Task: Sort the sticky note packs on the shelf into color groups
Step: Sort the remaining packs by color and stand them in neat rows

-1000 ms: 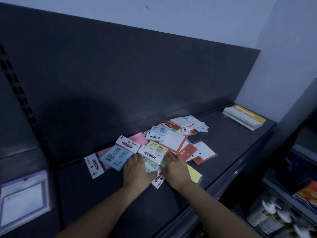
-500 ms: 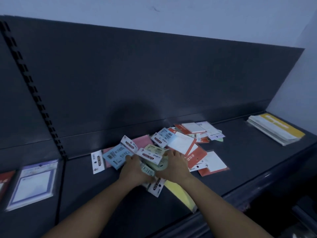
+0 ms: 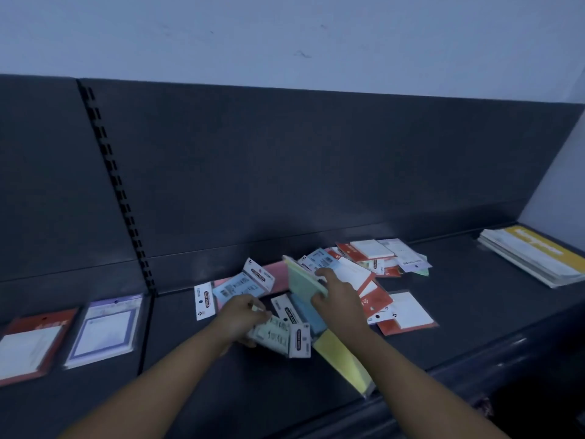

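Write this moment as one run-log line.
phase: sorting | left hand: grips pale pack | right hand: holds green pack tilted up | pile: colours mixed on shelf

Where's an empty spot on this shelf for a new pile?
Bare shelf lies between the jumbled sticky note packs and the yellow-topped stack, and between them and the purple-bordered pack. It's crowded around the left hand and right hand.

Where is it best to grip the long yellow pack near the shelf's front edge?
Probably its near end, from the front. The yellow pack lies flat, that end free at the shelf edge; its far end is tucked under the blue pack.
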`<control>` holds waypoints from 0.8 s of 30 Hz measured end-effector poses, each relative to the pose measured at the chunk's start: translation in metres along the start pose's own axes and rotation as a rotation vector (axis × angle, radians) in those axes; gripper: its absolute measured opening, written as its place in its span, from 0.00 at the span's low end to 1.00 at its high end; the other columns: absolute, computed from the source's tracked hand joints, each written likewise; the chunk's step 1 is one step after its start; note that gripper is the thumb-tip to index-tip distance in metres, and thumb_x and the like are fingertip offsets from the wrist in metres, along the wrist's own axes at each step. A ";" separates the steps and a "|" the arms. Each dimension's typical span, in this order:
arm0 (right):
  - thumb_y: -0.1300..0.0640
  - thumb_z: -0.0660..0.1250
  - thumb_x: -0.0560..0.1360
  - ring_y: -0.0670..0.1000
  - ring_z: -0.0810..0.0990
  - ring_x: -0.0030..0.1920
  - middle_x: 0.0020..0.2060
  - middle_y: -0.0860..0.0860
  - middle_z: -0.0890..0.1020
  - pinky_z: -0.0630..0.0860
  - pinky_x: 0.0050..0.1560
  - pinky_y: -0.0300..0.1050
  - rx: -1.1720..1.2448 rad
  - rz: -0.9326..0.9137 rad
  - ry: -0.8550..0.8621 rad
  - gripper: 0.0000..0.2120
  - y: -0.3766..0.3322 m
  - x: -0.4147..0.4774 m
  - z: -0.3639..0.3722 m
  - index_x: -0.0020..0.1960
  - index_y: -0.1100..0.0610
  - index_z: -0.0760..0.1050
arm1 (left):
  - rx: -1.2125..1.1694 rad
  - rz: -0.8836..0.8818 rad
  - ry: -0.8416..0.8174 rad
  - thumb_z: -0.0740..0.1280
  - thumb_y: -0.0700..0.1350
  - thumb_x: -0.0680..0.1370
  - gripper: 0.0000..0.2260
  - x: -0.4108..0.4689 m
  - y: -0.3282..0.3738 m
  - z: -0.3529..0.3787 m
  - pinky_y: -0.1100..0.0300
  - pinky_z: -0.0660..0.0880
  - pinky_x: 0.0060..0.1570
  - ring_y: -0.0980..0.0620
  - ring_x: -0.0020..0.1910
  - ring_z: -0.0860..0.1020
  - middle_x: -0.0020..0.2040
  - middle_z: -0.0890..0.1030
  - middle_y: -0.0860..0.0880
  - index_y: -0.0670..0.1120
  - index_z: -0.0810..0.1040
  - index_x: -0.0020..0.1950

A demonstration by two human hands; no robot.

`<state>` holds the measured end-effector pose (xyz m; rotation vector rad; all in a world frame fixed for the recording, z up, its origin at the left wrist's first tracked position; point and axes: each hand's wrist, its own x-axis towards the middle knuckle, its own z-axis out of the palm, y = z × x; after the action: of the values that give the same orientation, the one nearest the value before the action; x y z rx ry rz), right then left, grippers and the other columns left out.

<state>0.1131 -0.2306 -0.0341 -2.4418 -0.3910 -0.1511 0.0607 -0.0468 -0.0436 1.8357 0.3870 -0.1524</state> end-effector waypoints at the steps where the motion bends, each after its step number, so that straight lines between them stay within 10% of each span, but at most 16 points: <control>1: 0.60 0.62 0.74 0.51 0.79 0.35 0.43 0.56 0.82 0.76 0.34 0.45 0.040 0.002 0.025 0.17 -0.001 0.001 0.000 0.62 0.54 0.70 | -0.080 -0.002 0.027 0.69 0.39 0.75 0.04 -0.003 0.002 -0.002 0.63 0.74 0.23 0.50 0.34 0.79 0.41 0.81 0.45 0.43 0.74 0.45; 12: 0.67 0.64 0.75 0.53 0.81 0.42 0.43 0.57 0.82 0.80 0.36 0.44 1.216 0.433 -0.350 0.04 -0.062 0.008 0.032 0.47 0.61 0.76 | -0.747 0.020 0.537 0.65 0.33 0.74 0.09 -0.050 -0.016 -0.058 0.61 0.77 0.28 0.50 0.35 0.79 0.33 0.80 0.47 0.44 0.70 0.38; 24: 0.72 0.59 0.74 0.57 0.82 0.44 0.44 0.60 0.82 0.80 0.36 0.48 1.232 0.375 -0.893 0.08 -0.231 -0.069 0.146 0.49 0.67 0.76 | -0.906 -0.037 0.875 0.62 0.31 0.75 0.10 -0.187 -0.118 -0.202 0.49 0.76 0.42 0.40 0.43 0.79 0.49 0.80 0.35 0.36 0.74 0.56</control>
<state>-0.0237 0.0152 -0.0259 -1.1761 -0.2482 1.0521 -0.1735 0.1402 -0.0341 0.9015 0.9141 0.7234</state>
